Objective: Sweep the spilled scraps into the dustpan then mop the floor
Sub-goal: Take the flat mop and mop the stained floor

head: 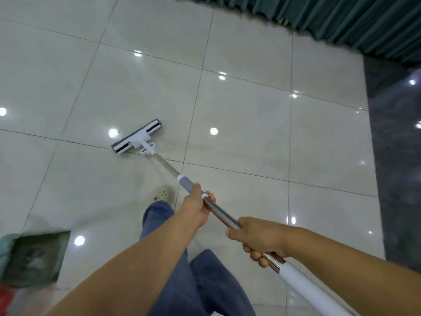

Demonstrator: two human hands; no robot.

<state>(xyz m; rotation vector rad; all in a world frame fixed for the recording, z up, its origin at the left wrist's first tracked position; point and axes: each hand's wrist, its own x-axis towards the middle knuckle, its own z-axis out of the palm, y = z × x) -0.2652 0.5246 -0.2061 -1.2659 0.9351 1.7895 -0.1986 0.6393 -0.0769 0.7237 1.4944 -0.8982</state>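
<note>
**Floor** [250,124]. Pale glossy tiles with dark grout lines fill the view, and ceiling lights are mirrored in them as bright spots. No loose scraps show on the tiles in sight.

**Curtain** [341,17]. Green and pleated, its hem runs along the floor edge at 1 o'clock.

**Dark stone strip** [396,156]. A polished border at 3 o'clock, alongside the pale tiles.

**Jeans** [205,281]. Blue, on the person's legs at 6 o'clock.

**Mop** [222,214]. A long pole with a steel shaft, a grey sleeve and a white upper grip, running from 5 o'clock up to the centre.

**Dustpan** [34,256]. Green with a toothed edge, it sits on the floor at 8 o'clock, well apart from the mop. Its contents are dark and too blurred to identify.

**Mop head** [136,139]. White frame with a dark pad, lying flat on a tile just left of centre, toward 9 o'clock.

**Right hand** [257,238]. At 5 o'clock, fingers curled round the steel shaft just above the white grip.

**Left hand** [196,208]. Near 6 o'clock, wrapped round the pole where the grey sleeve meets the steel, with the thumb lying along the sleeve.

**Shoe** [162,193]. Pale and perforated, on the leading foot below centre.

**Step in hand (judged).** Mopping is under way, and the sweeping looks finished.

**Next move (judged).** It calls for both grips kept firm and the head held flat to the tile. Strokes should overlap from lane to lane. The path should steer clear of the dustpan and of the leading foot.
</note>
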